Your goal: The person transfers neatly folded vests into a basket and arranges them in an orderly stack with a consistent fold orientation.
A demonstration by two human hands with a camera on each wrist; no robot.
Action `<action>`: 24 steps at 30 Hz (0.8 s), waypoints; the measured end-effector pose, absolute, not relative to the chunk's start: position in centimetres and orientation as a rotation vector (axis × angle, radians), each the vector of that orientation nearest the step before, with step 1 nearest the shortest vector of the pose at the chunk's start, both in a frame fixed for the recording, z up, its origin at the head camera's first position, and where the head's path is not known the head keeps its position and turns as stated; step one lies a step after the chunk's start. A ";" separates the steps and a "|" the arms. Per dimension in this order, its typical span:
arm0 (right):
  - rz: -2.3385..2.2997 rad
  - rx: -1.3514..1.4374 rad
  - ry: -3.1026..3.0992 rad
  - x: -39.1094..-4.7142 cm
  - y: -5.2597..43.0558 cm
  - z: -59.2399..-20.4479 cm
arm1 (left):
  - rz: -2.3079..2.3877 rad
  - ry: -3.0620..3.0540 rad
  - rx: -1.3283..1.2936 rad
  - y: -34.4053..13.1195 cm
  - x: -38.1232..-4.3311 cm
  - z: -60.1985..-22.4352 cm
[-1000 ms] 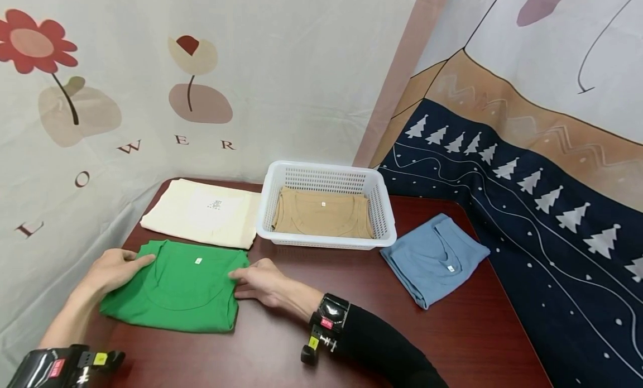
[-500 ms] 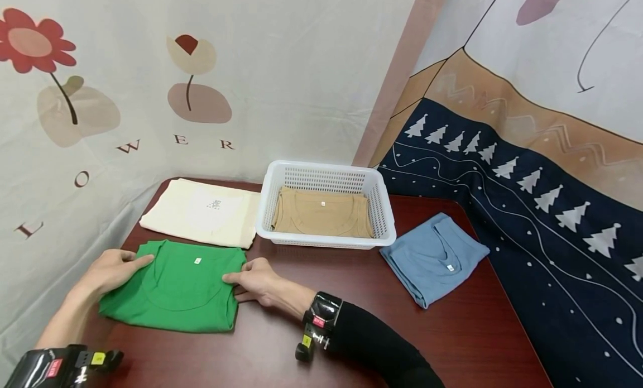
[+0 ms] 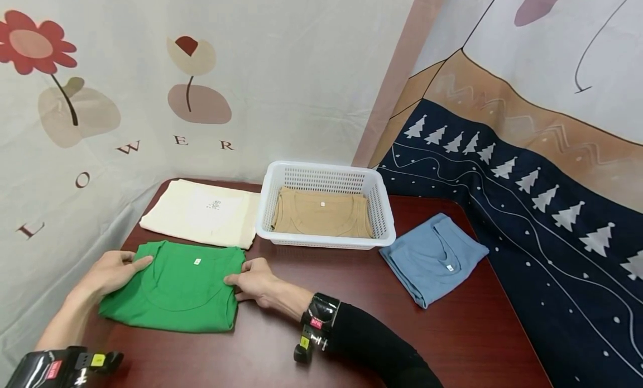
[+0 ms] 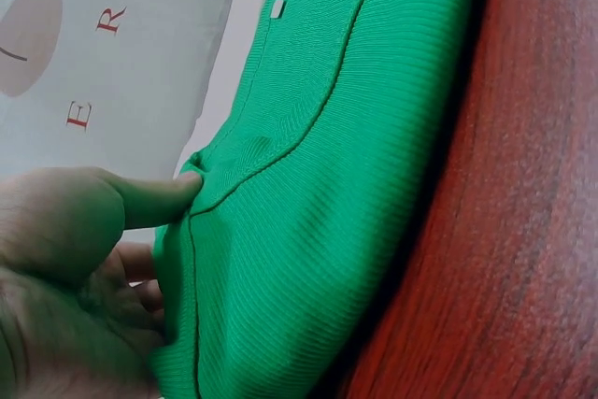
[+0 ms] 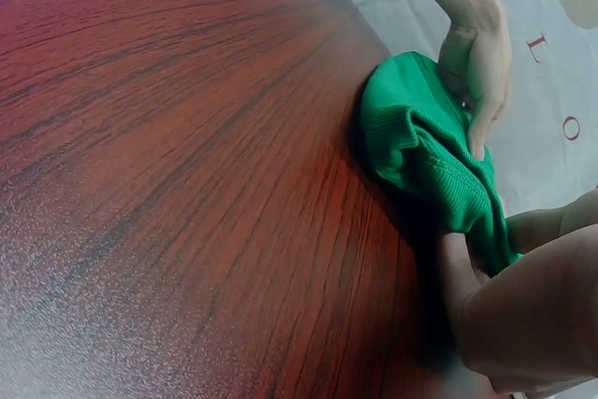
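A folded green shirt (image 3: pixel 186 287) with a small white neck label lies on the left part of the table, between both hands. My left hand (image 3: pixel 111 272) grips its left side, thumb on top and fingers tucked under the edge, as the left wrist view shows. On the opposite side my right hand (image 3: pixel 257 282) pinches the shirt's right edge. In the right wrist view the thumb and fingers of that hand close on the layered green edge (image 5: pixel 458 175), whose folds bulge open there.
Behind the green shirt lies a folded cream garment (image 3: pixel 196 212) with a printed mark. A white plastic basket (image 3: pixel 326 243) at the back centre holds a folded tan shirt (image 3: pixel 321 215). To the right is a folded blue shirt (image 3: pixel 432 259) on the dark red table (image 3: pixel 382 326). Printed curtains hang behind.
My right hand has shifted slightly left along with the shirt's right edge, mostly in the first half second. The left hand keeps its hold in place.
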State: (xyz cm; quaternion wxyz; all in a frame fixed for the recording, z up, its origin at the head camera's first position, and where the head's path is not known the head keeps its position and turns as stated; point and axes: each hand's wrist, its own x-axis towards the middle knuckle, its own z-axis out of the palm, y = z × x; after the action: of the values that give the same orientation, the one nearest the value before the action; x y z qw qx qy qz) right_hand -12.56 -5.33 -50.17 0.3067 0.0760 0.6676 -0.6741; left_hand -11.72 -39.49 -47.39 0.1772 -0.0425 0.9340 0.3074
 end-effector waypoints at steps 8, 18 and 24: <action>-1.783 0.200 1.797 -12.6 -5.5 -50.5 | 0.906 2.655 -0.139 -39.5 -11.5 -47.4; -1.769 0.186 1.826 -12.4 -4.9 -49.9 | 0.938 2.599 -0.141 -39.6 -11.2 -47.1; -1.777 0.134 1.815 -12.0 -4.1 -49.7 | 0.955 2.543 -0.135 -39.4 -10.7 -46.9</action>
State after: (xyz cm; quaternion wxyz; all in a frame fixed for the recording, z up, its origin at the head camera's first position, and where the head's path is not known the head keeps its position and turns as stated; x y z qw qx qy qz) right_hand -12.02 -4.12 -49.67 0.2946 0.0502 0.6818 -0.6677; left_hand -10.70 -39.44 -46.95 0.2093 -0.0486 0.9144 0.3432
